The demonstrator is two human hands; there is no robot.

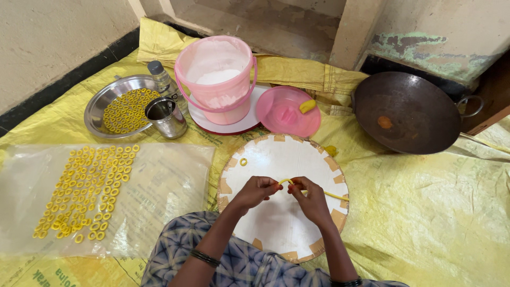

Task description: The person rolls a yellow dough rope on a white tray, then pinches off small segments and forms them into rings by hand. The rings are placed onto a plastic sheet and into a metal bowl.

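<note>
**Many little rings, and one soft rope that could snap**

Many yellow dough rings (85, 194) lie in rows on the clear plastic sheet (164, 183) at our far left. Above them, a steel plate (101, 103) holds more rings. A steel cup (166, 117) stands touching its edge, with a small bottle (159, 75) just behind. If our arm swings out that way, we think we could squash the rows or tip the cup.

Next comes the pink bucket (218, 79) of white flour, with its pink lid (287, 112) lying beside it.

In the middle, on the round white board (276, 154), one finished ring (243, 161) sits alone. Our left hand (255, 191) and our right hand (311, 199) are close together over the board. The fingers of both pinch a thin yellow dough rope (319, 191). Its long tail trails off to the right along the board. The rope looks soft. We think it may tear if we pull too hard, or go flat if we squeeze too tight.

At the far right sits a dark iron pan (406, 111), well apart from our hands.
</note>
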